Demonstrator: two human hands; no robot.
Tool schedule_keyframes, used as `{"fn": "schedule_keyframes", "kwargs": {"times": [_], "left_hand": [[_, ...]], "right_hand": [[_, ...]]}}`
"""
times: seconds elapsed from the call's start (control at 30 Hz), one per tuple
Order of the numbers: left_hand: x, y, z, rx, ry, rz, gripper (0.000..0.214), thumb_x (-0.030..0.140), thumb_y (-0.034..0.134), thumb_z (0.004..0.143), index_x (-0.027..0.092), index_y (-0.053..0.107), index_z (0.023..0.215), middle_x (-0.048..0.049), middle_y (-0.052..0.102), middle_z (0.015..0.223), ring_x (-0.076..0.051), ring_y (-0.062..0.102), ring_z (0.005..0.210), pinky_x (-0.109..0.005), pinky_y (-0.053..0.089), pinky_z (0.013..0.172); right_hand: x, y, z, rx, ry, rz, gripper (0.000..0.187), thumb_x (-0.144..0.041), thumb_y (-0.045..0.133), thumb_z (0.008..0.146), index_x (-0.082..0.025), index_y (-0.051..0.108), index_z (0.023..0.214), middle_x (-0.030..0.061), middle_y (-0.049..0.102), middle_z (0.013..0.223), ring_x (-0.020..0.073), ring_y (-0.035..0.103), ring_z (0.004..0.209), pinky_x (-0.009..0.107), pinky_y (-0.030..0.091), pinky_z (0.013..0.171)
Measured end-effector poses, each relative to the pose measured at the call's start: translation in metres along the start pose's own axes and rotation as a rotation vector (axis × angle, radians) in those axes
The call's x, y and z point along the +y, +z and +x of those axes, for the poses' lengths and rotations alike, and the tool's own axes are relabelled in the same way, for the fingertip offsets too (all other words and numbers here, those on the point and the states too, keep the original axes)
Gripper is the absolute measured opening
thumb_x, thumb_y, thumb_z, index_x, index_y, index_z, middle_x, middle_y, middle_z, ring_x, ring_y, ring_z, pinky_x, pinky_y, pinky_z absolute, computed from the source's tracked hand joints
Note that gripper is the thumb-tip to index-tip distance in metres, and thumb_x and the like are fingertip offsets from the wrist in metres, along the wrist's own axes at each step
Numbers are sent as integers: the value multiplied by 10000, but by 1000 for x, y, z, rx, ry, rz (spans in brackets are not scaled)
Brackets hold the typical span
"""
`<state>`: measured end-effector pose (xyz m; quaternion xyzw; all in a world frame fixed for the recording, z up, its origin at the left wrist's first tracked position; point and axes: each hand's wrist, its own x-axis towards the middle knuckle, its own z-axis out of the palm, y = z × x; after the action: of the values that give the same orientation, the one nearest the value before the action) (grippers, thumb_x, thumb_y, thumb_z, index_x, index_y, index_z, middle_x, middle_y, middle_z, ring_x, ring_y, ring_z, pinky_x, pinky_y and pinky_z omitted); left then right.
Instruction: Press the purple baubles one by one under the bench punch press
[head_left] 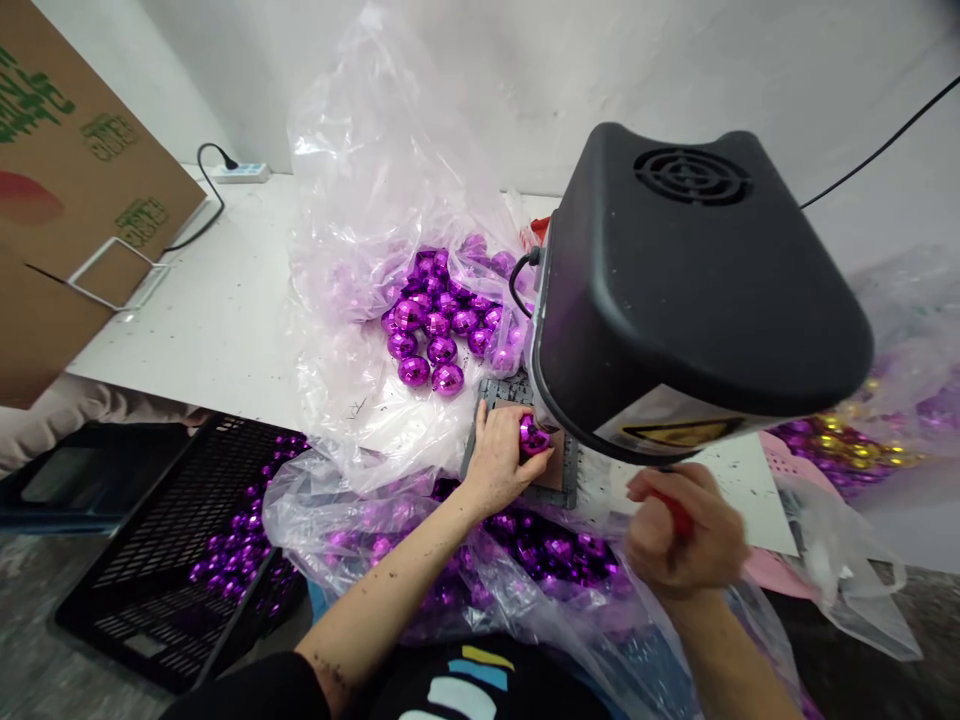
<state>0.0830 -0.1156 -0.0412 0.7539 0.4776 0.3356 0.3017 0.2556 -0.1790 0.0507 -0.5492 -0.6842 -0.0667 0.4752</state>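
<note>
My left hand grips a shiny purple bauble between thumb and fingers, over the flat base plate of a black machine. The machine's big housing hangs just above and hides part of the bauble's top. Off to the right, my right hand is closed round a red handle below the housing; it is somewhat blurred. Behind the plate lies a cluster of purple baubles, partly inside a clear plastic bag.
Another clear bag of purple baubles rests against my lap. A black crate with small purple baubles stands lower left. A cardboard box and a power strip occupy the table's left. At right are a pink basket and purple and gold baubles.
</note>
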Motion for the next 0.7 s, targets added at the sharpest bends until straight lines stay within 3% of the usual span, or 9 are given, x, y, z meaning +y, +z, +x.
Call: {"fn": "schedule_keyframes", "kwargs": {"times": [0.03, 0.13, 0.27, 0.33, 0.4, 0.5, 0.6, 0.7], "left_hand": [[-1, 1, 1, 5, 9, 11, 390, 323, 665, 866, 210, 549, 1220, -96, 651, 1164, -284, 593, 1162, -612, 195, 1226], [1, -1, 0, 39, 51, 48, 379, 318, 663, 873, 200, 539, 1211, -91, 658, 1139, -277, 600, 1146, -606, 186, 1227], [9, -11, -28, 22, 161, 72, 462, 361, 639, 905, 195, 476, 1304, -123, 638, 1241, -281, 574, 1214, -576, 232, 1214], [12, -14, -54, -120, 275, 85, 470, 376, 611, 924, 205, 470, 1337, -132, 629, 1282, -278, 571, 1225, -516, 343, 1160], [11, -11, -81, -356, 368, 145, 470, 387, 590, 938, 212, 482, 1361, -133, 618, 1320, -283, 583, 1210, -452, 458, 1047], [8, -6, -107, -620, 235, 323, 663, 499, 646, 895, 162, 456, 1433, -179, 599, 1346, -337, 624, 1146, -461, 530, 925], [13, -20, -105, -696, 7, 374, 854, 650, 627, 852, 116, 420, 1485, -230, 615, 1300, -388, 663, 1076, -505, 559, 837], [27, -61, -74, -712, 34, 98, 558, 595, 538, 940, 224, 581, 1354, -124, 710, 1148, -293, 711, 968, -411, 579, 788]], "right_hand": [[-5, -9, 11, 4, 12, 11, 215, -356, 534, 882, -195, 645, 792, 0, 575, 622, 118, 544, 536, 259, 432, 498], [-16, -25, 54, 207, 149, 38, 262, -418, 580, 892, -178, 681, 922, -16, 536, 612, 118, 553, 547, 277, 424, 548], [-18, -22, 103, 174, 242, 165, 347, -484, 556, 934, -155, 624, 844, -55, 465, 506, 72, 473, 445, 236, 334, 479], [-17, -19, 113, 166, 259, 235, 356, -499, 577, 922, -154, 611, 842, -67, 455, 469, 74, 472, 415, 223, 319, 433], [-16, -17, 114, 170, 256, 256, 350, -499, 600, 908, -155, 615, 845, -67, 470, 465, 79, 490, 410, 217, 320, 408], [-16, -18, 111, 168, 265, 216, 346, -506, 609, 899, -165, 623, 846, -65, 489, 461, 82, 494, 403, 219, 338, 404], [-16, -21, 110, 152, 306, 181, 363, -533, 614, 887, -171, 637, 873, -65, 499, 464, 84, 487, 400, 224, 347, 400], [-15, -21, 110, 132, 314, 174, 383, -554, 612, 880, -172, 646, 891, -63, 500, 472, 86, 489, 409, 224, 342, 396]]}}
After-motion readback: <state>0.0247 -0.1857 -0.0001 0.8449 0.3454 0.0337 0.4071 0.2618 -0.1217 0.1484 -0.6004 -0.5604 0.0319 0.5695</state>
